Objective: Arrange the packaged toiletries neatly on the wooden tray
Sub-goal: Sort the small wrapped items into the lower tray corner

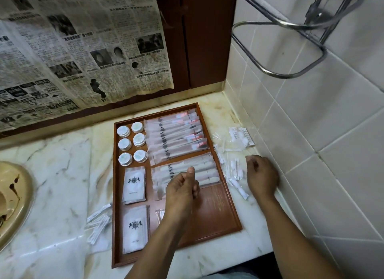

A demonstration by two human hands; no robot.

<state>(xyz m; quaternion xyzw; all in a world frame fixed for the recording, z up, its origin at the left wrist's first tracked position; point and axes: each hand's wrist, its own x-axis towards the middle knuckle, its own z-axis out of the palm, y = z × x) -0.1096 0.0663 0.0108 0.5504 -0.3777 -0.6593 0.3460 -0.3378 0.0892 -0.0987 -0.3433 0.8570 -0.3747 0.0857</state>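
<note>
The wooden tray [218,206] lies on the marble counter. It holds round white capped jars [133,142] at the back left, long frosted packets [176,133] at the back right, and more long white packets [205,170] below them. Two flat white sachets [134,184] lie at the front left. My left hand [182,188] hovers over the tray's middle with fingers curled and its thumb tip on the long white packets. My right hand [262,176] rests palm down on the counter right of the tray, over clear cotton swab packets [235,175]. Its fingertips are hidden.
More swab packets [242,136] lie near the tiled wall, and others [97,224] left of the tray. A beige sink [12,199] sits at the far left. A metal rack [291,40] juts from the wall above. Newspaper covers the cabinet behind.
</note>
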